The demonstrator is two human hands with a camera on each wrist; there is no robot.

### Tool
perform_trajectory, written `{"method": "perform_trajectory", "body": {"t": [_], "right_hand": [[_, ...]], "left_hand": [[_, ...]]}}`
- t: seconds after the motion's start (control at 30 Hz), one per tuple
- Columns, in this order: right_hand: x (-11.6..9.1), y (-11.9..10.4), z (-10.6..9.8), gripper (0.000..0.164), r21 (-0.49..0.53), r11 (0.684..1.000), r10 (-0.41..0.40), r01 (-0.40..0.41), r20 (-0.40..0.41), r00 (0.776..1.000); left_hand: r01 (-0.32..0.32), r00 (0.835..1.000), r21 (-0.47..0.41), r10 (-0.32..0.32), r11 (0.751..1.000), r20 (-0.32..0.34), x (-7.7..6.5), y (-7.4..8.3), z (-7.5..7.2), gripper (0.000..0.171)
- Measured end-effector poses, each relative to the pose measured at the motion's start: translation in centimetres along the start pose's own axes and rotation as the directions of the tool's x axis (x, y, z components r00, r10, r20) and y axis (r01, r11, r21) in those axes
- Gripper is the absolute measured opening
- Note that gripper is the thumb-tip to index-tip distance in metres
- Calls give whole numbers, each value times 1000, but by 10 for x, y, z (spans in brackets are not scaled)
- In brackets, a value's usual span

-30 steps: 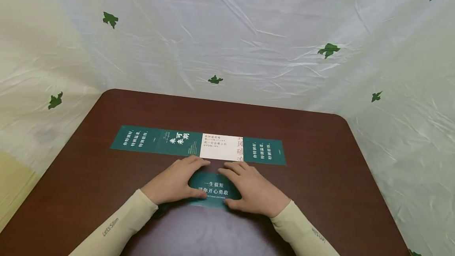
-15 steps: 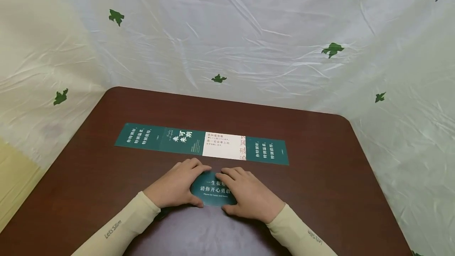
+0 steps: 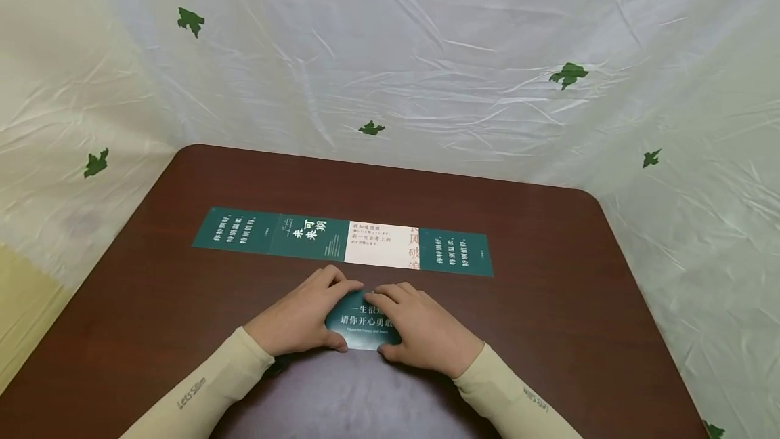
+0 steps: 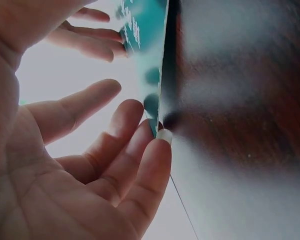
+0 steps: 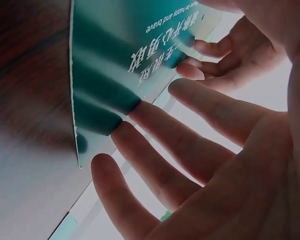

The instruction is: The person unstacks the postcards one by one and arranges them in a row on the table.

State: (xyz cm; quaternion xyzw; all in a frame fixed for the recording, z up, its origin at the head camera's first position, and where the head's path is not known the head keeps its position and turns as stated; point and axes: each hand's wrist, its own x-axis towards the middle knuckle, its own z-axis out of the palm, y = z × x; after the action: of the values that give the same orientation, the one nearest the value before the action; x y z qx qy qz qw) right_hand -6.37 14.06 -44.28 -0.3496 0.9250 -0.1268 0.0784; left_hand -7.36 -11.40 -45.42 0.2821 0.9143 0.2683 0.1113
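A dark green postcard (image 3: 363,328) with white lettering lies near the table's front edge, between both hands. My left hand (image 3: 300,318) rests at its left side, thumb at the near edge and index finger by the far corner. In the left wrist view, the relaxed left fingers (image 4: 149,172) touch the card's edge. Opposite, my right hand (image 3: 430,330) covers the card's right part, its thumb by the near edge. The right wrist view shows nearly straight right fingers (image 5: 167,167), the middle ones touching the card (image 5: 97,65). Whether other cards lie beneath it is hidden.
Beyond the hands, several postcards form a row: two green ones (image 3: 240,230) (image 3: 307,237), a cream one (image 3: 382,245), and another green one (image 3: 456,253). They lie on a brown table (image 3: 548,317). White sheeting (image 3: 390,39) with green leaf prints stands behind.
My left thumb has moved off the card's face to its near edge. The right hand has shifted slightly left, covering more of the card. The row of postcards keeps its arrangement.
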Motion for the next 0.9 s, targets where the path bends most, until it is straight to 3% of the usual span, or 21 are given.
{"method": "perform_trajectory", "body": {"t": [0.33,0.73,0.9], "right_hand": [[2,-1,0,83,18,1000,20,-20,15,1000],[0,2,0,87,2,1000,4,-4,-6,1000],[-2,10,-8,87,34,999,9,-8,-25,1000]], "left_hand": [[-25,999,11,25,1000,32,-1,1,-2,103],[-75,997,43,74,996,30,0,3,2,94],[-90,996,69,89,994,11,8,9,5,96]]}}
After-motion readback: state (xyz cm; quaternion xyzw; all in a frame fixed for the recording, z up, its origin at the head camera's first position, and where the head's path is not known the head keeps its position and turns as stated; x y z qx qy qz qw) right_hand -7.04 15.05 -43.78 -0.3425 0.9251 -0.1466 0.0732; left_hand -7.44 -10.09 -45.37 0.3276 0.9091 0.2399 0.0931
